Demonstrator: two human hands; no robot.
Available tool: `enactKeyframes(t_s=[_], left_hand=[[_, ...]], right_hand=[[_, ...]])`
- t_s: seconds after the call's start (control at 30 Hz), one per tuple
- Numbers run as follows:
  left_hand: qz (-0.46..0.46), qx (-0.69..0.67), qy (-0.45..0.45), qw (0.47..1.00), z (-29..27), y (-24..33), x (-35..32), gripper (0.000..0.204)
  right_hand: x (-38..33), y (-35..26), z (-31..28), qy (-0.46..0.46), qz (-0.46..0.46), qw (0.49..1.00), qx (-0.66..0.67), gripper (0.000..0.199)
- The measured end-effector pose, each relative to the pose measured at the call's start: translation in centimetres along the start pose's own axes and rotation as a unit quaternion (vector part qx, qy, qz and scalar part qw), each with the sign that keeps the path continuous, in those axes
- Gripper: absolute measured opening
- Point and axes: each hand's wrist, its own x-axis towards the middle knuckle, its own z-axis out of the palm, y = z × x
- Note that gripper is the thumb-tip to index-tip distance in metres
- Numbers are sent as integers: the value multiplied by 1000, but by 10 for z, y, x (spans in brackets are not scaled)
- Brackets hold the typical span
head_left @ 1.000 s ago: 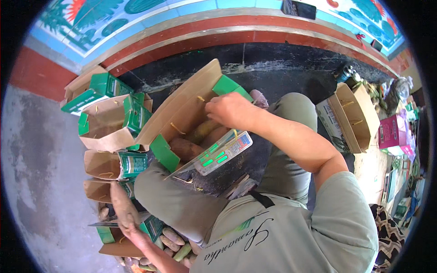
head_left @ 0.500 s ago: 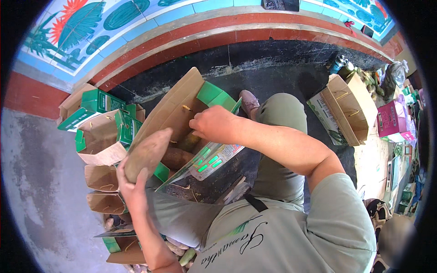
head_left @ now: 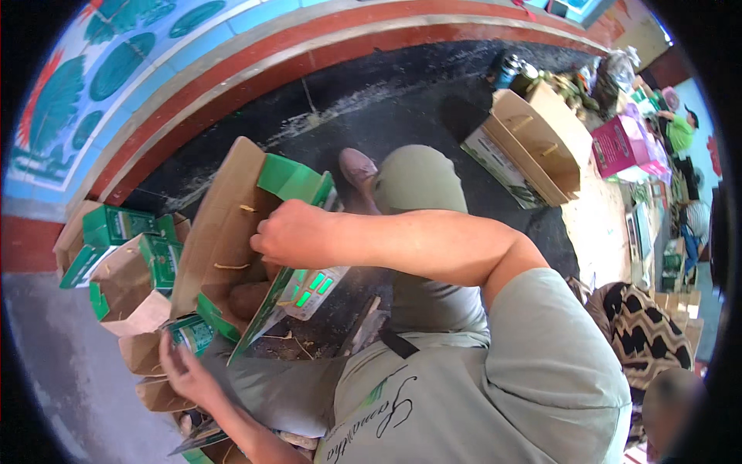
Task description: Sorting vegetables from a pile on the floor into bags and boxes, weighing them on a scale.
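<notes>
My right hand (head_left: 292,234) is over the open top of a green and brown cardboard box (head_left: 222,185), its fingers curled down. Whatever those fingers hold, if anything, is hidden. Inside the box lies a brown, thick tuber-like root (head_left: 247,298), partly covered by the side panel; part of another shows beneath my hand. My left hand (head_left: 184,370) is to the left of the box, fingers apart and nothing in it. Beside the box's near panel is a scale display (head_left: 311,292) with green lit digits.
Several open cartons stand at the left, including a green one (head_left: 161,259) and a brown one (head_left: 143,352). Another open carton (head_left: 533,143) is at the right, near a pink box (head_left: 618,147). My bent knee (head_left: 421,182) is right of the filled box. A person in patterned clothing (head_left: 645,329) is close by at right.
The large brown root has left my left hand, which has moved down and away with its fingers spread. My right hand remains over the box. The view has turned, shifting the scene leftward.
</notes>
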Motion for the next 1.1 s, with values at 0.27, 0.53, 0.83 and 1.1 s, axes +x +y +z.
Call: enactKeyframes(t_s=[0.27, 0.53, 0.83, 1.1], left_hand=[[-22, 95, 207, 973, -74, -51, -39, 26], [-408, -5, 126, 904, -93, -199, -152, 37], [-341, 58, -7, 938, -20, -273, -220, 40], [-306, 166, -55, 936, 13, -273, -274, 44]], right_hand=[[-5, -3, -11, 5, -24, 1000, 3, 16], [-3, -4, -7, -25, -16, 1000, -5, 16], [10, -11, -1, -78, 3, 997, -6, 19], [10, -14, 0, -70, 4, 996, 55, 19]])
